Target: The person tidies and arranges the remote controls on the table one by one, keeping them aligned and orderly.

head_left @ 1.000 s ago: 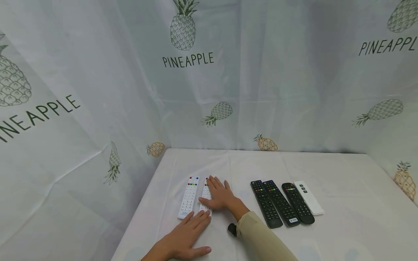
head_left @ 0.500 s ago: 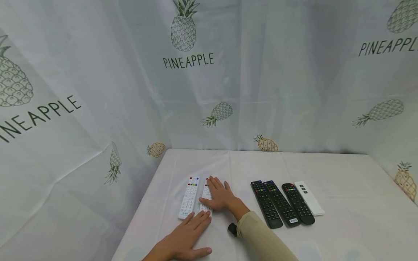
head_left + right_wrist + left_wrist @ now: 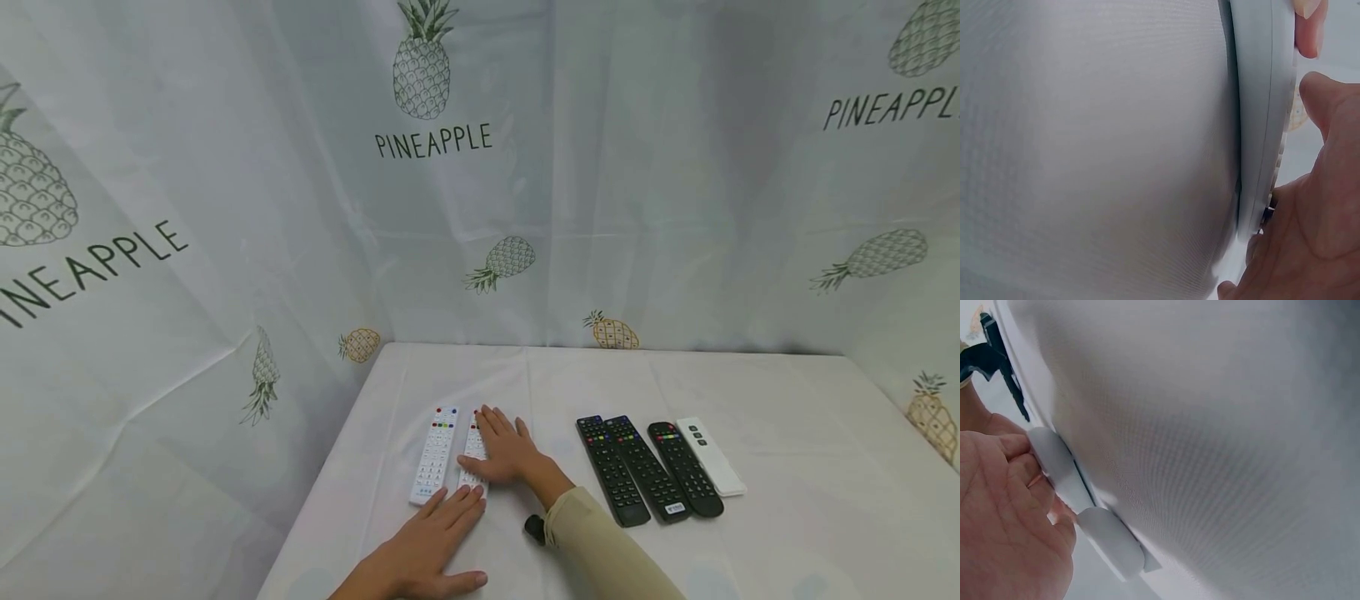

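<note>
Two white remote controls lie side by side on the white-covered table, the left one [image 3: 433, 457] fully in sight in the head view. Over the other white remote [image 3: 472, 480] lies my right hand [image 3: 506, 454], fingers straight, hiding part of its buttons. My left hand [image 3: 427, 542] is stretched out nearer to me, its straight fingertips at the near ends of the remotes. Seen from the left wrist, both rounded remote ends [image 3: 1113, 544] meet the fingers of the left hand [image 3: 1016, 512]. The right wrist view has the remote's side edge [image 3: 1257, 112] close beside the right palm [image 3: 1316, 212].
To the right lie three black remotes [image 3: 611, 471] in a slanted row, with a slim white remote [image 3: 710, 457] beside them. A small black object [image 3: 535, 528] sits at the right sleeve [image 3: 600, 542]. Pineapple-print curtains [image 3: 637, 167] stand behind and at the left.
</note>
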Tool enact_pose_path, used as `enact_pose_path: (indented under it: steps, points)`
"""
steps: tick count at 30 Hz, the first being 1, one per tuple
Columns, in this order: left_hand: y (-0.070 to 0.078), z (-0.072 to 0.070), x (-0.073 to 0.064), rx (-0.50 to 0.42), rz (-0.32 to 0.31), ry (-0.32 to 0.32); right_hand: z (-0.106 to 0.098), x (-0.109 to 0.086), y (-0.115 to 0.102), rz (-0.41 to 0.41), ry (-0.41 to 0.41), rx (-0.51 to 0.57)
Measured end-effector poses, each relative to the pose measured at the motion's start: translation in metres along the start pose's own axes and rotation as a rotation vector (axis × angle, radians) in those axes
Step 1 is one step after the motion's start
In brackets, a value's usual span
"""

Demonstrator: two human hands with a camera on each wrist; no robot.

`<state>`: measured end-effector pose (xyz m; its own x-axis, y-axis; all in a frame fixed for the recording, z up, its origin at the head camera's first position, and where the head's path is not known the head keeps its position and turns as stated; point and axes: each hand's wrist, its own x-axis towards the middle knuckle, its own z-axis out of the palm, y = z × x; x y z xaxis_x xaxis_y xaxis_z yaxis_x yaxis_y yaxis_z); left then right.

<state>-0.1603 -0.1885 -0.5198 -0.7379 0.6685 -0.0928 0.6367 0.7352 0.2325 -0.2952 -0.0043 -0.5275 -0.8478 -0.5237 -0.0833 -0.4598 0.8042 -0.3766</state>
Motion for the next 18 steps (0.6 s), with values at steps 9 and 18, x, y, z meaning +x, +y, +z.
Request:
enact_pose_path:
  steps: [9,18]
  points:
    - [0.0022,-0.0028,-0.0019,0.038,0.025,0.024,-0.0015,0.0003,0.0016,-0.01,-0.004,0.004]
    - [0.0038,-0.0037,-0.0017,0.003,0.005,-0.005,-0.0022,-0.0003,0.0014,-0.012,-0.004,0.009]
